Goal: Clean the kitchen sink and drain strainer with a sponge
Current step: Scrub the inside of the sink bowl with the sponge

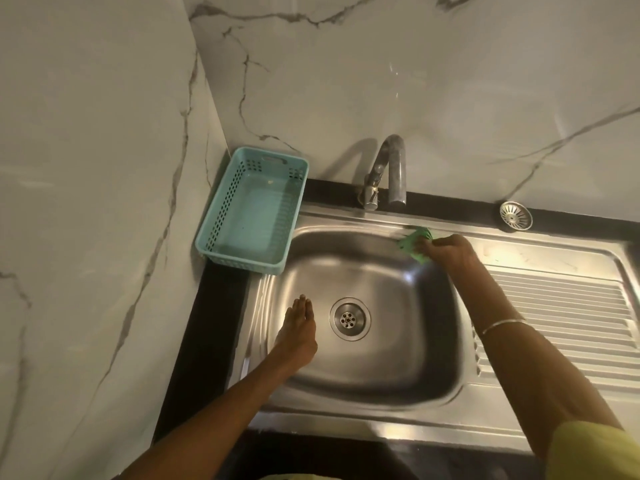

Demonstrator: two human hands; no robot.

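My right hand [446, 247] gripped the sponge [414, 244] on the sink [381, 386] rim at upper centre, left hand [298, 329] flat inside, strainer [515, 215] upper right, basket [252, 211] and tap [388, 171] nearby.

**Steel, plastic and marble-look surfaces**

The sink [367, 271] is brushed stainless steel with a soft sheen, and its drainboard [561, 306] is ribbed. The faucet [393, 168] and the drain strainer [515, 215] are shinier polished metal. The turquoise basket [252, 209] is smooth perforated plastic. The green sponge [412, 244] looks matt and fibrous. The wall panels [346, 81] are glossy, veined like marble. The countertop [207, 323] is dark and smooth.
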